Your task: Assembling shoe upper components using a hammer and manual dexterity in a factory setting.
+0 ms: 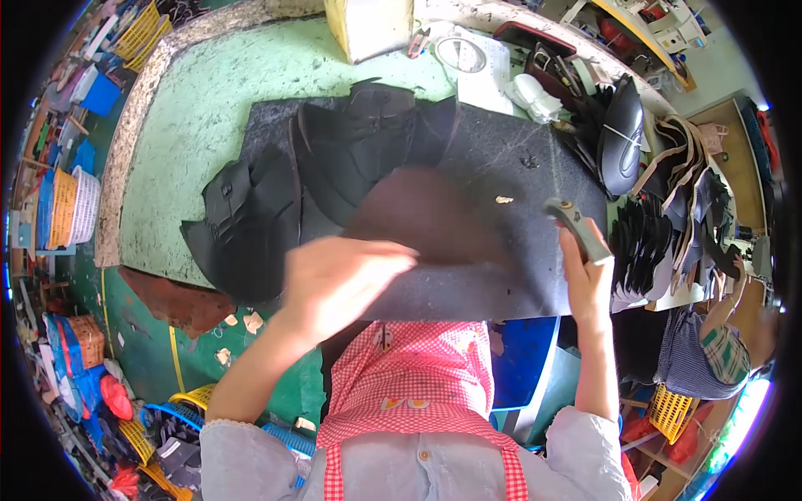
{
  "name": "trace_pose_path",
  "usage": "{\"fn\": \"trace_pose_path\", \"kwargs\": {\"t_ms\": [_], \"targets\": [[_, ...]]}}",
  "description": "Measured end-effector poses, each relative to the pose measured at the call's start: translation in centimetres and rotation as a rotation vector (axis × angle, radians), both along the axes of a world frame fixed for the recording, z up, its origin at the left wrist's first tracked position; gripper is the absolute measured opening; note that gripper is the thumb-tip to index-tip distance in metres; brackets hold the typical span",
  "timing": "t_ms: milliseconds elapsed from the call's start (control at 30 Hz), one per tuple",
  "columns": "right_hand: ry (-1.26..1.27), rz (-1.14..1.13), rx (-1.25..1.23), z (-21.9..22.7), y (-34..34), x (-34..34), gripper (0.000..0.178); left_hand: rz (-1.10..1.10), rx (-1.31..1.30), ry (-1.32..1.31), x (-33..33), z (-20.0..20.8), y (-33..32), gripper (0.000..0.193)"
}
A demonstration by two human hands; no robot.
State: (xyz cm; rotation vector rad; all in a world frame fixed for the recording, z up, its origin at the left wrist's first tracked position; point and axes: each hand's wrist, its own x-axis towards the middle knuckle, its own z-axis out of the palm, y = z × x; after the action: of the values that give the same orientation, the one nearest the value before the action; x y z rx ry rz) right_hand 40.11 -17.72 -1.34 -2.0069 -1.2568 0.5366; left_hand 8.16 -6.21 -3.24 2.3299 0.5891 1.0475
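Clearly the right hand (587, 280) has its grip closed round a grey-handled knife (579, 228) at the mat's (518, 275) right edge. The left hand (338, 282), blurred, seems to lie flat and open on a dark brown leather piece (422, 213) in the middle of the black mat, with black cut pieces (259, 217) just left. Press the leather flat and keep fingers off the cutting line.
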Motion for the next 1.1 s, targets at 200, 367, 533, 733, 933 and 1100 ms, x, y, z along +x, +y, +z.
{"fn": "trace_pose_path", "kwargs": {"t_ms": [200,367,533,733,933,1100], "targets": [[-0.575,-0.112,0.101,-4.1,-0.9,7.3,0.023,0.765,-0.244,-0.179,-12.3,5.7,4.5,0.006],[-0.701,-0.11,0.075,-3.3,-1.0,7.9,0.027,0.777,0.003,0.457,-14.0,2.8,8.8,0.039],[-0.331,0.111,0.199,-1.0,2.9,5.1,0.024,0.314,0.021,0.299,-2.8,0.9,9.2,0.041],[-0.336,0.23,0.196,-3.7,10.1,3.3,0.021,0.125,0.165,0.378,4.5,-1.8,7.6,0.055],[-0.414,0.284,0.293,-5.2,10.0,4.7,0.011,0.023,0.044,0.274,3.5,-3.7,-0.5,0.04],[-0.642,0.327,0.265,-4.1,10.8,4.3,0.009,-0.108,-0.019,0.112,3.0,-4.3,-3.5,0.023]]}}
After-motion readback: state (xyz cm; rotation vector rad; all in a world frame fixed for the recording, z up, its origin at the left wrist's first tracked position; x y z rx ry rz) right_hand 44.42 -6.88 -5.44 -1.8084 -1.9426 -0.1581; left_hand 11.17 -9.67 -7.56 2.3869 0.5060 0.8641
